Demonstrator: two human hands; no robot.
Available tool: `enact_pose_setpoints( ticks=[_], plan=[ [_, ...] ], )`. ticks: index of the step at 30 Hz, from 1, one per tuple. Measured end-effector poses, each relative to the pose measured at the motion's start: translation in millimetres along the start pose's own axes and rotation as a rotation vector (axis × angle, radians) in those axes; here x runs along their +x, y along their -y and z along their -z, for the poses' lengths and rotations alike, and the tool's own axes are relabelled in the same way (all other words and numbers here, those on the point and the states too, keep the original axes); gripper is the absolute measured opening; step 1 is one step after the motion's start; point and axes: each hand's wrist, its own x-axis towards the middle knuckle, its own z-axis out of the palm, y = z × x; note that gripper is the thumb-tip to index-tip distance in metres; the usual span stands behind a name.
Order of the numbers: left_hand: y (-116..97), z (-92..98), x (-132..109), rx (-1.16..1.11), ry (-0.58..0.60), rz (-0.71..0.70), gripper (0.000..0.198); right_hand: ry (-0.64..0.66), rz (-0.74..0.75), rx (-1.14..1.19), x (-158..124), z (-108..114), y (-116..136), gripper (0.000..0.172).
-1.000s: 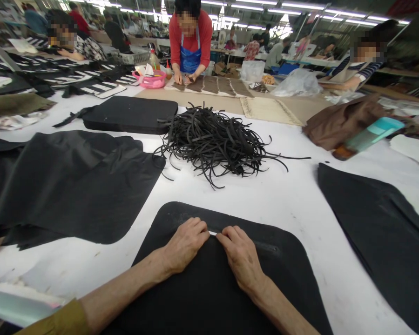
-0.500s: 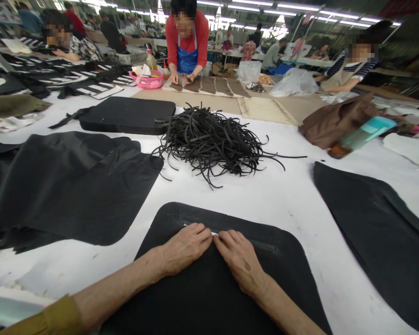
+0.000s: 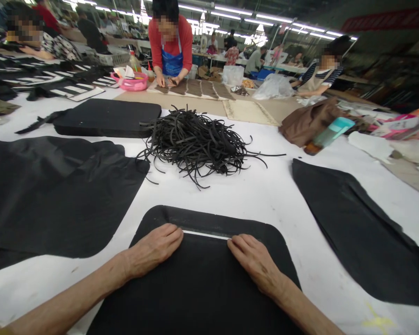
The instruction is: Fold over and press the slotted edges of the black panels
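In front of me lies a black sheet [image 3: 195, 288] with a straight upper edge, on top of a black rounded-corner panel [image 3: 209, 221]. A thin white strip [image 3: 206, 234] runs along that edge between my hands. My left hand [image 3: 157, 249] has its fingers closed at the strip's left end, on the sheet's edge. At the right end my right hand [image 3: 253, 258] is closed on the same edge, fingers bunched together. Both sets of fingertips are partly hidden under the hands.
Beyond the panel sits a heap of thin black strips [image 3: 199, 142]. A stack of black panels [image 3: 104, 116] is behind it. Black sheets lie left [image 3: 56, 195] and right [image 3: 356, 223]. A bottle with a teal cap [image 3: 330, 135] leans on brown cloth. Across the table a person [image 3: 169, 46] works.
My hands have moved apart along the sheet's edge, the left going left and the right going right. More of the white strip shows between them. The view has shifted to the right.
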Motion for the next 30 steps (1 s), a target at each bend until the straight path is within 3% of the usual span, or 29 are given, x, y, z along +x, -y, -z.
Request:
enact_pose_setpoints(
  ticks=[6,12,20,27,30],
  plan=[
    [1.0,-4.5,-6.4,0.058,-0.02,0.023,0.035,0.006,-0.043,-0.068,-26.3,2.1,-10.1,0.03],
    [0.7,-8.2,-9.2,0.08,-0.001,0.045,0.041,-0.089,-0.164,-0.119,-51.4,3.0,-13.6,0.031],
    [7.6,-15.5,-17.2,0.083,0.005,0.113,0.043,-0.068,-0.321,-0.07,-32.9,-3.8,-23.8,0.025],
    [5.2,-15.5,-20.5,0.12,0.034,0.153,0.045,-0.065,-0.204,-0.008,-36.7,3.5,-25.2,0.039],
    [4.1,-14.8,-21.4,0.134,0.023,0.164,0.046,-0.093,-0.228,0.015,-40.5,3.8,-24.5,0.041]
  ],
)
